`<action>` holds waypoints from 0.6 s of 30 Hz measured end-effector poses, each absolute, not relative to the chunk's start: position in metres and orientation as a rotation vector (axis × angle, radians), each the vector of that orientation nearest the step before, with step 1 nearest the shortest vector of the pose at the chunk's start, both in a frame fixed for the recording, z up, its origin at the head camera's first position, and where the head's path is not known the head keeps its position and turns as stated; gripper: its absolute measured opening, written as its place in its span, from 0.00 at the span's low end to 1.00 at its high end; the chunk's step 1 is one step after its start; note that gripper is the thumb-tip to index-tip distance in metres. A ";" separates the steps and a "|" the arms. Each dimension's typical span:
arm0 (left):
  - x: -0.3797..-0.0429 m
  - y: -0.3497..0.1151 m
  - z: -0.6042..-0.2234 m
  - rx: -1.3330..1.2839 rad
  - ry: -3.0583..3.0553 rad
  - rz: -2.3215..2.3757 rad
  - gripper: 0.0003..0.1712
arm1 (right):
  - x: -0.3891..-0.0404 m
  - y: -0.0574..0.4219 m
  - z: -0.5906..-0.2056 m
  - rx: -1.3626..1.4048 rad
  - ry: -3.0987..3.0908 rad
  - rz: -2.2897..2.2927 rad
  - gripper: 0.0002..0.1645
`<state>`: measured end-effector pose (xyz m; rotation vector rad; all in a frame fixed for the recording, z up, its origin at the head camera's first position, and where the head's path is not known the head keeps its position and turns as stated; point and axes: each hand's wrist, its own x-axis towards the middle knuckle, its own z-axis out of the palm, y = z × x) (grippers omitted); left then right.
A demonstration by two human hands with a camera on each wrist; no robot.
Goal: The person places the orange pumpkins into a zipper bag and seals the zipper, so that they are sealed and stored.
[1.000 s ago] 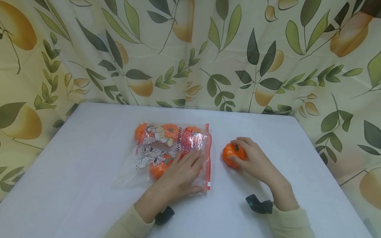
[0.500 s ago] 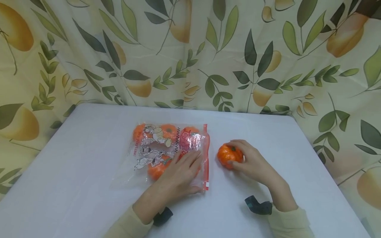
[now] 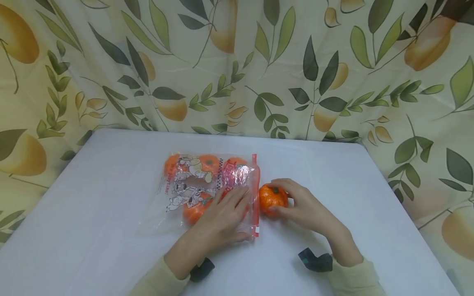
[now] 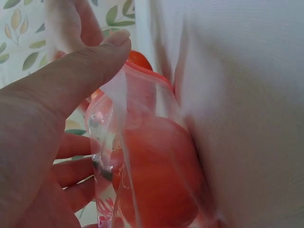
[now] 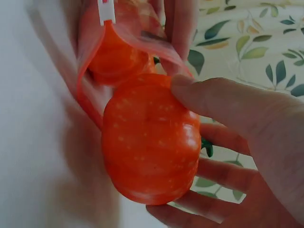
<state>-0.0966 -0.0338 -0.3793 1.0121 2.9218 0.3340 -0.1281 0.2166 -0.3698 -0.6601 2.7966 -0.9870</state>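
In the head view a clear zip bag [image 3: 189,185] with cartoon print and a red zip edge lies on the table, several small orange pumpkins [image 3: 194,211] inside it. My left hand [image 3: 224,218] rests over the bag's right part, its fingers extended across the plastic and the thumb near the zip edge. With thumb and fingers my right hand [image 3: 301,205] grips another orange pumpkin [image 3: 273,200], right at the red edge. The right wrist view shows the bag's mouth gaping around a pumpkin inside [image 5: 118,59], the held pumpkin [image 5: 149,142] in front of it. Its green stem [image 5: 207,147] faces the fingers.
A white cloth covers the table [image 3: 92,205]. Behind it hangs a curtain [image 3: 237,74] printed with leaves and fruit. A white zip slider [image 5: 107,10] sits at the bag's corner. Dark wrist devices [image 3: 314,260] extend below both hands.
My right hand has moved the pumpkin leftward over the table, from a gap beside the bag to its red zip edge. The left hand has stayed on the bag.
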 end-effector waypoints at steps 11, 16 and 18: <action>-0.097 -0.034 -0.380 1.003 2.925 0.387 0.65 | -0.125 0.209 -0.369 -0.591 2.677 -1.049 0.39; -0.096 -0.034 -0.381 1.009 2.935 0.369 0.65 | -0.125 0.216 -0.367 -0.559 2.642 -1.025 0.34; -0.096 -0.035 -0.381 1.008 2.937 0.350 0.64 | -0.125 0.216 -0.367 -0.601 2.641 -1.012 0.31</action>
